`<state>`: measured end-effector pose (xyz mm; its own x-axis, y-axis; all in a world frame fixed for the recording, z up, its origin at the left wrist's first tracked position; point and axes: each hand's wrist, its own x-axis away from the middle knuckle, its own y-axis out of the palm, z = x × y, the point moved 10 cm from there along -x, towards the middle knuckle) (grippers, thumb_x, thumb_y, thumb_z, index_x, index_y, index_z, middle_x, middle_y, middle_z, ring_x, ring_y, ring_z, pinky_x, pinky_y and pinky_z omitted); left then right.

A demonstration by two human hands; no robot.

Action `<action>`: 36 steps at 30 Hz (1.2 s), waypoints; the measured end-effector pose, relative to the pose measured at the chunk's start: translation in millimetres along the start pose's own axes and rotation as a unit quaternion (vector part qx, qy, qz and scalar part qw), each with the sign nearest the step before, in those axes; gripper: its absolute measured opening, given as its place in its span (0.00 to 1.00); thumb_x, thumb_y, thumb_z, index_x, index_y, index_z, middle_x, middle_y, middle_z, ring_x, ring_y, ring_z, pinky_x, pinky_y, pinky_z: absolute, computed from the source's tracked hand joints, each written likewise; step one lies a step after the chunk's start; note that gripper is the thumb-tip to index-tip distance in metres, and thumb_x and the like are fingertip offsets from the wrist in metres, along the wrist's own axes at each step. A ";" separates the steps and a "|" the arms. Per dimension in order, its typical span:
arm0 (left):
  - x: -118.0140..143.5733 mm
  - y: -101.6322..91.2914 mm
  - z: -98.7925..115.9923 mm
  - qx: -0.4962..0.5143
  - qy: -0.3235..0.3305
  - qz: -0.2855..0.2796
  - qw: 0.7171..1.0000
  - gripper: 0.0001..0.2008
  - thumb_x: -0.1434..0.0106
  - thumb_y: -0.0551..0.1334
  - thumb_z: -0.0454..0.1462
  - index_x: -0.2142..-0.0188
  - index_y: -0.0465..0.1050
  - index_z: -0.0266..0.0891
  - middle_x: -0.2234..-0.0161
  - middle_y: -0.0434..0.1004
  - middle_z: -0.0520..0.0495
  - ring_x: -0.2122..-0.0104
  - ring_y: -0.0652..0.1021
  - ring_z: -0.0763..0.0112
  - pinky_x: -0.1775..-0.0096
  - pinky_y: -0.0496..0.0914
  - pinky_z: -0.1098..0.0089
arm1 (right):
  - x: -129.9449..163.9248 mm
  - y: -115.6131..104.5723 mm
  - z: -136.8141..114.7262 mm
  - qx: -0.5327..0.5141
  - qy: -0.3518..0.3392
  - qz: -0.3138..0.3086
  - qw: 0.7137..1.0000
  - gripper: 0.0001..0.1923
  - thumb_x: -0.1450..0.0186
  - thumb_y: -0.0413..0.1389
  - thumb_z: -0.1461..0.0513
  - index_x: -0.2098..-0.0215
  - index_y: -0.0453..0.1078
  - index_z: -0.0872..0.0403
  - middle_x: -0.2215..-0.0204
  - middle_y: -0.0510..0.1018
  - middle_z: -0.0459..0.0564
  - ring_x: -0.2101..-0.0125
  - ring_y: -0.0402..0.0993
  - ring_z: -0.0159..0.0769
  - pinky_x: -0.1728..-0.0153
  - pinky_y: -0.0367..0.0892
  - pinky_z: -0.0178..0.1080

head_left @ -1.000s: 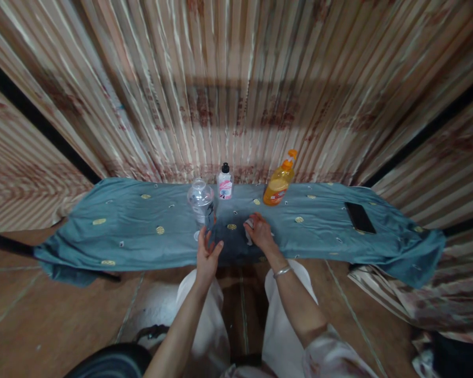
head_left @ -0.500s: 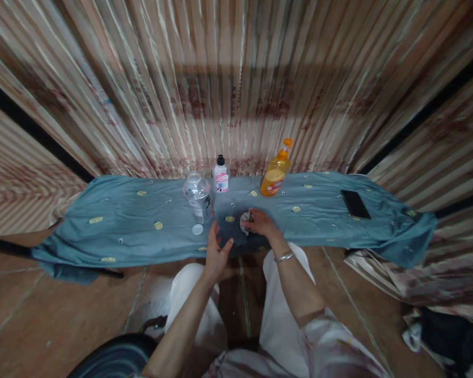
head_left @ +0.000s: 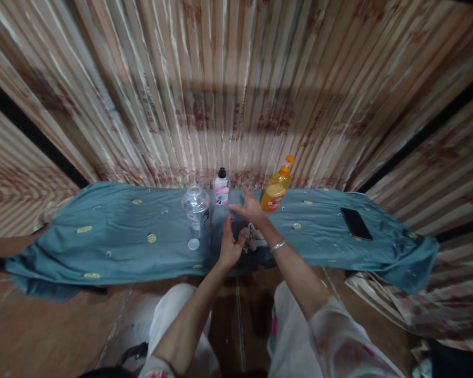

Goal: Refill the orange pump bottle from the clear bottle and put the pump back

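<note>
My right hand (head_left: 250,207) is open above the cloth-covered table, fingers spread toward a small clear bottle with a pink label and black cap (head_left: 221,188). Below it and to the right lies a crumpled whitish cloth (head_left: 254,238), apart from that hand. My left hand (head_left: 232,247) is open too, thumb pointing toward the crumpled cloth; whether it touches it I cannot tell. Left of my hands stands a clear plastic bottle (head_left: 197,212) with its mouth uncapped, and a round white cap (head_left: 193,244) lies before it. An orange pump bottle (head_left: 276,190) leans slightly behind my right hand.
A black phone (head_left: 356,223) lies on the right part of the teal tablecloth (head_left: 118,236). Striped curtains (head_left: 220,131) hang close behind the table. Dark poles (head_left: 429,123) slant down on both sides, and my knees are below the near edge.
My right hand has let go of the crumpled cloth and moved up and left, fingers opening. The left hand has moved right, nearer the cloth. The view has tilted slightly.
</note>
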<state>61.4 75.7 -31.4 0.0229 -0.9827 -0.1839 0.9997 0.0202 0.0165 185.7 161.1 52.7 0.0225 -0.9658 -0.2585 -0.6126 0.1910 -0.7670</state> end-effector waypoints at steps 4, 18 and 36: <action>-6.6 -4.7 1.8 0.005 0.009 0.006 1.000 0.38 0.42 0.71 0.35 0.33 0.63 0.42 0.30 0.64 0.36 0.29 0.66 0.52 0.29 0.58 0.46 | -52.0 12.1 -18.9 -0.042 -0.013 0.009 0.999 0.58 0.42 0.70 0.50 0.24 0.48 0.64 0.28 0.59 0.71 0.28 0.57 0.55 0.29 0.56 0.52; -17.7 -18.3 -2.1 0.016 -0.025 0.011 0.999 0.42 0.41 0.70 0.36 0.30 0.57 0.43 0.28 0.60 0.36 0.27 0.62 0.52 0.28 0.58 0.47 | -86.5 28.4 -19.6 -0.079 0.094 0.039 0.992 0.40 0.42 0.70 0.51 0.37 0.66 0.58 0.50 0.83 0.61 0.45 0.80 0.56 0.46 0.73 0.51; -4.1 -14.7 45.2 -0.102 0.065 -0.032 0.992 0.53 0.57 0.81 0.47 0.34 0.64 0.39 0.38 0.74 0.36 0.38 0.75 0.45 0.33 0.66 0.49 | 80.9 -50.5 -27.8 -0.266 -0.009 -0.059 0.962 0.30 0.48 0.72 0.47 0.55 0.73 0.53 0.62 0.83 0.49 0.61 0.80 0.44 0.59 0.73 0.44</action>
<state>46.1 71.1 13.6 -0.0529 -0.9515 -0.3029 0.9806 0.0078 -0.1957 196.5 68.5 86.9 0.1265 -0.9712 -0.2017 -0.9228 -0.0407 -0.3831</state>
